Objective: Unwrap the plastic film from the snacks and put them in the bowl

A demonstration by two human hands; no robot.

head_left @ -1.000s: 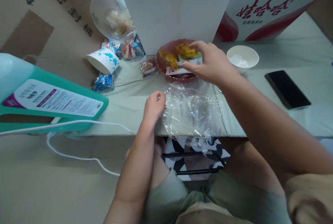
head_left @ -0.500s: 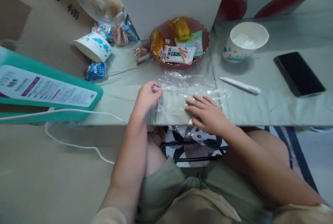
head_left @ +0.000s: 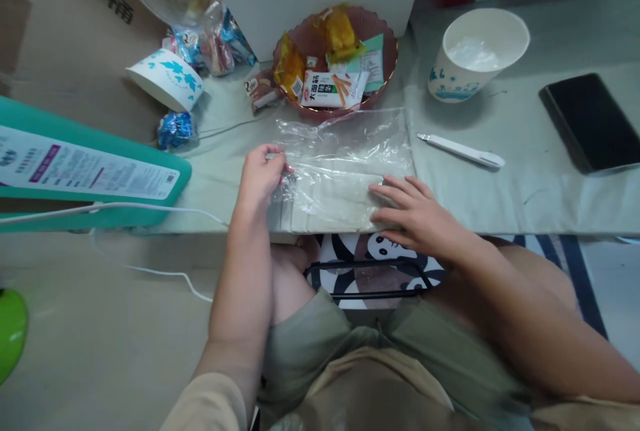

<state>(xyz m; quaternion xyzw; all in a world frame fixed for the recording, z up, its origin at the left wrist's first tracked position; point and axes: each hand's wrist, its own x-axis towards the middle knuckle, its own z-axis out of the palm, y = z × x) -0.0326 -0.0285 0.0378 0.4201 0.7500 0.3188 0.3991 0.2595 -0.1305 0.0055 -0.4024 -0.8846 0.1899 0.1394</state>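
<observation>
1 head-worn camera looks forward and steeply down, close over the table edge [head_left: 500, 217] (lap below).

— What lies just in front of the red snack bowl [head_left: 387, 77]?
— A clear plastic bag [head_left: 345, 164], crinkled and glossy, spread flat.
— How does it sit?
— Its far edge touches the bowl's front; its near edge reaches the tabletop's near edge. It looks empty.

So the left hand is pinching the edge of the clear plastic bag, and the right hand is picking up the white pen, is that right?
Not quite. In the head view the right hand lies flat on the clear plastic bag; the white pen lies untouched on the table. The left hand does pinch the bag's edge.
</observation>
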